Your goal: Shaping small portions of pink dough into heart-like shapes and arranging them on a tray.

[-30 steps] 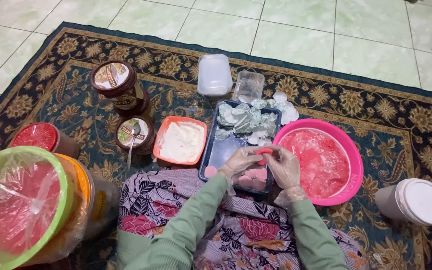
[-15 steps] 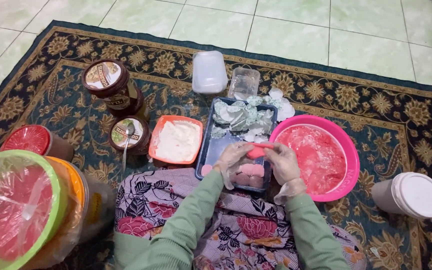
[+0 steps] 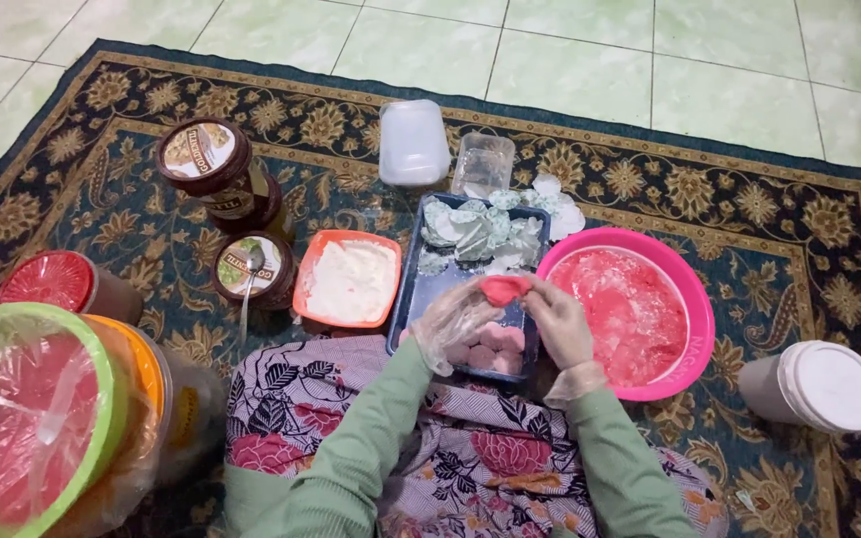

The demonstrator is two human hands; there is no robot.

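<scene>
Both my hands wear thin clear plastic gloves and together pinch a flat pink piece of dough (image 3: 504, 289) above a blue tray (image 3: 411, 289). My left hand (image 3: 453, 319) holds its left side and my right hand (image 3: 557, 321) its right side. Under the hands, at the tray's near end, lie several pink dough balls (image 3: 490, 354). The tray's far end holds pale green and white wrapped pieces (image 3: 480, 231). A pink basin (image 3: 695, 329) lined with wet plastic sits just right of my right hand.
An orange container of white filling (image 3: 349, 279) sits left of the tray. Two brown jars (image 3: 213, 169) stand beyond it, one (image 3: 251, 267) with a spoon. A green-rimmed bucket (image 3: 22, 418), a red-lidded jar (image 3: 57, 284), clear tubs (image 3: 413, 141) and a white-lidded jar (image 3: 819, 384) ring the patterned rug.
My hands have risen a little over the tray and the pink dough piece shows more plainly between the fingers. The view has shifted slightly.
</scene>
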